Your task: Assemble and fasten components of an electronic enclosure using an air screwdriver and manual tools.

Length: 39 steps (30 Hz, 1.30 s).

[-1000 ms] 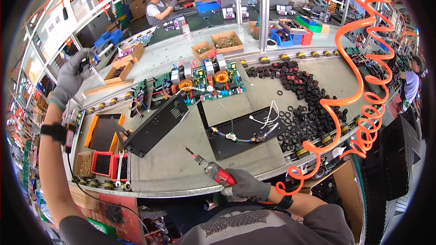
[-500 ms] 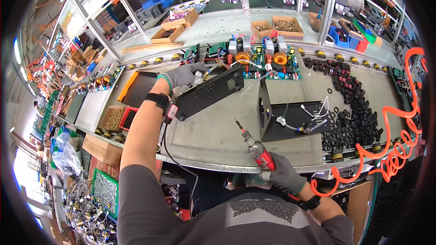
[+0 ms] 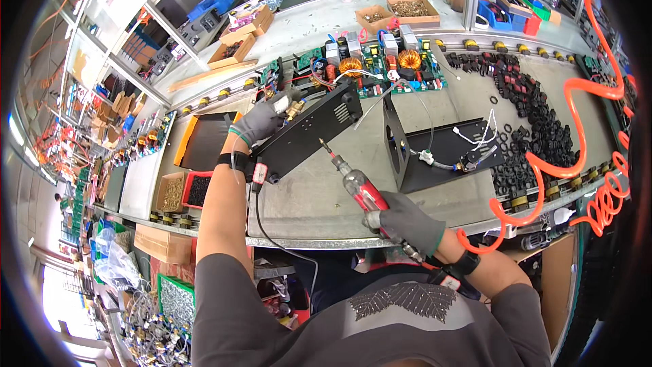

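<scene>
Seen from above, over a grey table (image 3: pixel 319 197) on an assembly line. Left hand (image 3: pixel 261 122), grey-gloved, fingers closed on the upper end of a long black metal cover panel (image 3: pixel 309 129), tilted diagonally near the table's middle. Right hand (image 3: pixel 407 221), also gloved, fingers wrapped tight round a red pneumatic screwdriver (image 3: pixel 360 190), bit tip pointing up-left, just short of the panel's lower edge, apart from it.

To do this step well, probably: hold the panel steady, line the bit square with the screw hole before pressing, keep the orange coiled air hose (image 3: pixel 577 163) free of the work.

Counted: one black panel in hand; one open black chassis base (image 3: pixel 441 153) with white wires to the right, well apart; one green circuit board assembly (image 3: pixel 380 61) with two copper coils behind; one screwdriver; three cardboard boxes (image 3: pixel 411 7) of small parts farther back; a heap of black rings (image 3: pixel 536 129) at the right, too many to count.
</scene>
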Tool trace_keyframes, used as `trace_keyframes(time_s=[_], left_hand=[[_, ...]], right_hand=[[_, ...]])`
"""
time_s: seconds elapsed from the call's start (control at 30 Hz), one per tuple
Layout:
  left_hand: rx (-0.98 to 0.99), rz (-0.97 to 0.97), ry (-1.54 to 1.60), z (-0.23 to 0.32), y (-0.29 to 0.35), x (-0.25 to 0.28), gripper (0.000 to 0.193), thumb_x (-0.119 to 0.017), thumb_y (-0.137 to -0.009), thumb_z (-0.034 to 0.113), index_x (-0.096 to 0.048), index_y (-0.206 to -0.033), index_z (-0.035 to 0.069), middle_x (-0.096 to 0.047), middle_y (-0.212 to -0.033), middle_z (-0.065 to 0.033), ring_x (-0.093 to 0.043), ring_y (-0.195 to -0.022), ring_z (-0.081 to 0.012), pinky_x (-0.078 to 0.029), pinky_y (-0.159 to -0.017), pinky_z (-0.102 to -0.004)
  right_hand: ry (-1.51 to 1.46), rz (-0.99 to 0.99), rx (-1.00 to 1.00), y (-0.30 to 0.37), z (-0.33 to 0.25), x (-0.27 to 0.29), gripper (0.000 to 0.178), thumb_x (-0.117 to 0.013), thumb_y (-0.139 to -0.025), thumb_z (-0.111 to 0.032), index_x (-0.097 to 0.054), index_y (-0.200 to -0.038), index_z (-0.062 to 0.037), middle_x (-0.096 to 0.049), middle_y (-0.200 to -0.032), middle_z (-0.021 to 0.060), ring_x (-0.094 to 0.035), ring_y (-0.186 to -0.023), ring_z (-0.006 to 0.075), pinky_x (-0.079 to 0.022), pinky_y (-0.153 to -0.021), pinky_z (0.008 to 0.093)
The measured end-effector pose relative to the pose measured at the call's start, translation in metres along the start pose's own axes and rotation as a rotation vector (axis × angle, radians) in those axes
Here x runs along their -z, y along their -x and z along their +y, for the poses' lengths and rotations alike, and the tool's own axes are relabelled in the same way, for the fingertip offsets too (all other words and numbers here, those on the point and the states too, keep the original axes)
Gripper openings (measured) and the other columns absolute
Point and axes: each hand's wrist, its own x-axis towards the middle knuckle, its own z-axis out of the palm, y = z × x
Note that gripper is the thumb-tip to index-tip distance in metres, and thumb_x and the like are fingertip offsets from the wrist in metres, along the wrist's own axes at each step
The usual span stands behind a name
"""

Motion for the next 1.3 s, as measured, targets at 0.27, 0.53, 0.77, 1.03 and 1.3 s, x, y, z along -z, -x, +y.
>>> trace_keyframes(time_s=[0.27, 0.53, 0.77, 1.03, 1.3], left_hand=[[0.328, -0.219, 0.769, -0.018, -0.014, -0.023, 0.038, -0.054, -0.099, 0.038, -0.062, -0.125, 0.012, -0.067, -0.105, -0.0058, -0.063, -0.081, -0.012, -0.051, -0.069, -0.03], [-0.019, -0.089, 0.37, -0.009, -0.006, -0.022, 0.038, -0.047, -0.102, 0.032, -0.063, -0.126, 0.007, -0.067, -0.114, -0.0056, -0.06, -0.1, -0.014, -0.048, -0.092, -0.0308], [0.147, -0.145, 0.686, 0.008, -0.01, -0.016, 0.041, -0.047, -0.102, 0.035, -0.063, -0.127, 0.007, -0.067, -0.117, -0.0049, -0.06, -0.103, -0.014, -0.046, -0.094, -0.0298], [0.166, -0.184, 0.843, 0.02, -0.005, -0.012, 0.04, -0.046, -0.102, 0.032, -0.062, -0.128, 0.006, -0.066, -0.12, -0.0043, -0.059, -0.107, -0.0128, -0.045, -0.096, -0.028], [0.229, -0.216, 0.869, 0.027, -0.004, -0.006, 0.039, -0.047, -0.102, 0.031, -0.062, -0.128, 0.006, -0.065, -0.12, -0.0036, -0.058, -0.106, -0.0127, -0.045, -0.096, -0.0277]], right_hand=[[-0.245, 0.002, 0.061, -0.026, -0.009, -0.016, 0.032, -0.065, -0.083, -0.028, -0.056, -0.101, -0.0029, -0.058, -0.075, 0.0041, -0.056, -0.063, 0.0109, -0.043, -0.055, 0.0251], [-0.316, 0.011, 0.046, -0.04, -0.014, -0.016, 0.033, -0.07, -0.08, -0.028, -0.058, -0.1, -0.0043, -0.056, -0.071, 0.0018, -0.051, -0.055, 0.0086, -0.04, -0.046, 0.0247], [-0.259, 0.034, 0.019, -0.041, -0.014, -0.013, 0.037, -0.071, -0.079, -0.027, -0.058, -0.102, -0.0024, -0.056, -0.071, 0.0024, -0.052, -0.055, 0.0088, -0.042, -0.045, 0.0245], [-0.233, 0.033, 0.03, -0.041, -0.014, -0.013, 0.038, -0.071, -0.08, -0.029, -0.058, -0.103, -0.0021, -0.057, -0.072, 0.0027, -0.053, -0.056, 0.0089, -0.043, -0.046, 0.0243], [-0.162, 0.023, 0.031, -0.035, -0.018, -0.014, 0.046, -0.07, -0.081, -0.033, -0.056, -0.108, 0.0007, -0.058, -0.078, 0.0035, -0.057, -0.065, 0.0098, -0.045, -0.054, 0.0253]])
